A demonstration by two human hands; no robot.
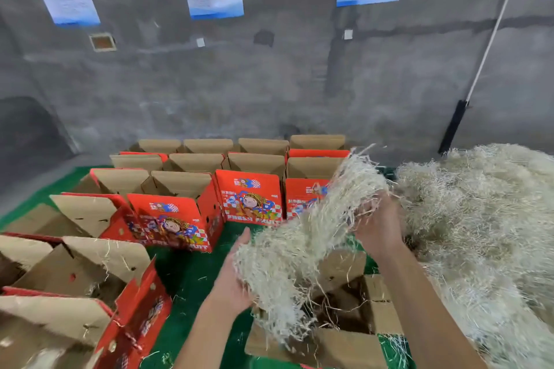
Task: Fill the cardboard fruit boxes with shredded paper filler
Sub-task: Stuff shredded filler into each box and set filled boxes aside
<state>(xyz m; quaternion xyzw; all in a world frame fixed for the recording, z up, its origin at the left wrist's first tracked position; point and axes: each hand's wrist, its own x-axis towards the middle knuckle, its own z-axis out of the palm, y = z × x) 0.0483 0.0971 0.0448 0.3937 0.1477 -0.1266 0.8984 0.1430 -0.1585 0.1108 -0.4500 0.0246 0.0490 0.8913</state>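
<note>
A wad of pale shredded paper (302, 237) hangs between my hands over an open cardboard box (374, 320) right in front of me. My left hand (235, 275) supports the wad's left side from below with straight fingers. My right hand (379, 223) grips the wad's upper right part with curled fingers. A few strands lie inside the box, and the wad hides much of its opening. A big heap of the same shredded paper (479, 219) lies to the right.
Several open red fruit boxes (177, 213) with brown flaps stand in rows on the green mat (192, 275), at the left and ahead. A grey concrete wall (269, 84) rises behind them, and a white pole (491, 33) leans at the right.
</note>
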